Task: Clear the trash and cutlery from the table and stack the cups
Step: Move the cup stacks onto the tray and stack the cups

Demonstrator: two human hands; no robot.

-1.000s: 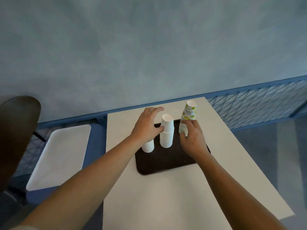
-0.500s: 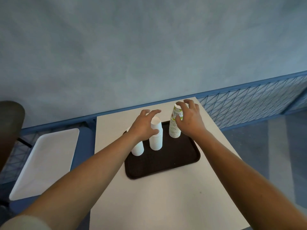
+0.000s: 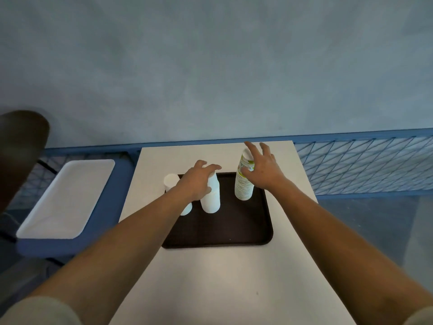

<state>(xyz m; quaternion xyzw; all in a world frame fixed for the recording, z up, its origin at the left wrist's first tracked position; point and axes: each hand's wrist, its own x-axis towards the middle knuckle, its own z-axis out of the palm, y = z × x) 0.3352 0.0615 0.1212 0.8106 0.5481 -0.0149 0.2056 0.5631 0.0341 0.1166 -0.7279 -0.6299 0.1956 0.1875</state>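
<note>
A dark brown tray [image 3: 234,231] lies on the beige table [image 3: 234,289]. On it stand three inverted cup stacks. My left hand [image 3: 196,181] curls over the top of the middle white cup stack [image 3: 212,200], thumb on its side. A second white cup stack [image 3: 171,180] stands at the tray's left edge, partly hidden behind my left wrist. At the tray's back right rises a taller printed cup stack [image 3: 243,184] with green lettering. My right hand [image 3: 262,170] hovers beside its top with fingers spread, holding nothing.
A white tray-like surface [image 3: 68,195] sits on a blue frame left of the table. A dark rounded chair back [image 3: 21,141] shows at far left. Blue mesh railing [image 3: 363,165] runs behind and to the right, below a grey wall.
My right hand slid up from the lower part of the printed stack to its top and spread its fingers. My left hand stayed on the middle white stack.
</note>
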